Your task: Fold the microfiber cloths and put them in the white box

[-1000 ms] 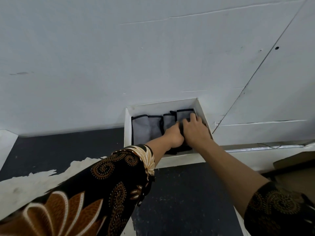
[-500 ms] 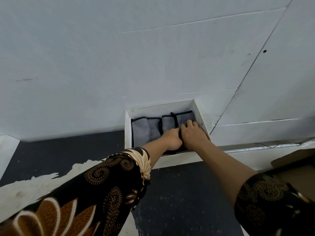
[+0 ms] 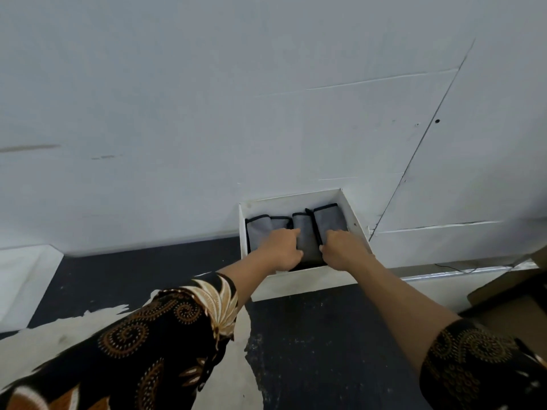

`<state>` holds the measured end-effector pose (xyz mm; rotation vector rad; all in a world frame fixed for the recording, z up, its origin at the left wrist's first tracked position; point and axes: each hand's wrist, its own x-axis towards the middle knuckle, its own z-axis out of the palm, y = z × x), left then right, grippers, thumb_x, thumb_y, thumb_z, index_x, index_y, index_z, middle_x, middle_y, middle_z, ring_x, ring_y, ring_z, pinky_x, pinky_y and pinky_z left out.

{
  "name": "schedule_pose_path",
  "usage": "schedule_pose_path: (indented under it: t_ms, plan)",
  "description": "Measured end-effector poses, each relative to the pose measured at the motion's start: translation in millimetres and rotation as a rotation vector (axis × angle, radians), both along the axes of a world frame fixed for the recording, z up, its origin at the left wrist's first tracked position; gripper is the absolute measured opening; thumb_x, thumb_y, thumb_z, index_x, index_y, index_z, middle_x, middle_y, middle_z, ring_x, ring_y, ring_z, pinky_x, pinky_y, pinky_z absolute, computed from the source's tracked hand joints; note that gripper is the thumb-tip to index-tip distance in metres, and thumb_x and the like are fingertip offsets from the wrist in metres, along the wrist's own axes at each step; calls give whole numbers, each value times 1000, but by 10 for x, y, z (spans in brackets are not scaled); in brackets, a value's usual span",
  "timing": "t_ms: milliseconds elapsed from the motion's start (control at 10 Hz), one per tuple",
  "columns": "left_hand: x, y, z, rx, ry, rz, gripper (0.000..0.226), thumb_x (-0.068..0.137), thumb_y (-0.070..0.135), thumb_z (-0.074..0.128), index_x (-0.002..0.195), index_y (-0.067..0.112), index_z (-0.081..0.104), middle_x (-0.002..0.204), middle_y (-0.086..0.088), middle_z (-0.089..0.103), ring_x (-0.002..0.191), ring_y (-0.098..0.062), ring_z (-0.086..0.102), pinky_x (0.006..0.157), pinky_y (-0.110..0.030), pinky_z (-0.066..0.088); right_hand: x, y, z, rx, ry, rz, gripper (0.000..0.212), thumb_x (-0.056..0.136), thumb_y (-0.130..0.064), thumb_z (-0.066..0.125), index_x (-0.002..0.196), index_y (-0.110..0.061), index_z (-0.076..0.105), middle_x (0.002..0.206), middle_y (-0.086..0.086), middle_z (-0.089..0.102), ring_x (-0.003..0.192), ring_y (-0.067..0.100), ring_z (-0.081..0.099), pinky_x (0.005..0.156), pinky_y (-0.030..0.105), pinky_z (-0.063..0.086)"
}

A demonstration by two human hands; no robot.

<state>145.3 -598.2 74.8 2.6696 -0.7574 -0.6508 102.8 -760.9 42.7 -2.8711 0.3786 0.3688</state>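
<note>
A white box (image 3: 302, 282) stands on the dark floor against the white wall. Inside it stand several folded grey microfiber cloths (image 3: 306, 235) with black edges, packed side by side. Both my hands are inside the box. My left hand (image 3: 281, 250) rests with curled fingers on the cloths left of the middle one. My right hand (image 3: 343, 250) presses with curled fingers on the cloths at the right, next to a black edge. A grey cloth shows between the two hands. The near parts of the cloths are hidden by my hands.
The white wall (image 3: 266, 113) rises right behind the box. A brown cardboard box (image 3: 515, 303) lies at the right edge. Dark floor (image 3: 319, 350) with a pale worn patch (image 3: 74, 335) lies in front. A white panel (image 3: 20, 279) sits at the far left.
My hands, close together over the right cloths before, have moved apart, and a grey cloth now shows between them. The view has shifted slightly.
</note>
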Motion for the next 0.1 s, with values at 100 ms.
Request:
schedule_pose_path:
  t_ms: [100]
  plan:
    - [-165,285,73,7,-113,-12,54,96,29,54,145,11,38,134,-16,51,121,-34,50,98,-42,46,-182,226,7,42,-186,-77,36,99,-35,49,120,-7,52,120,15,57,111,33,53,87,41,45]
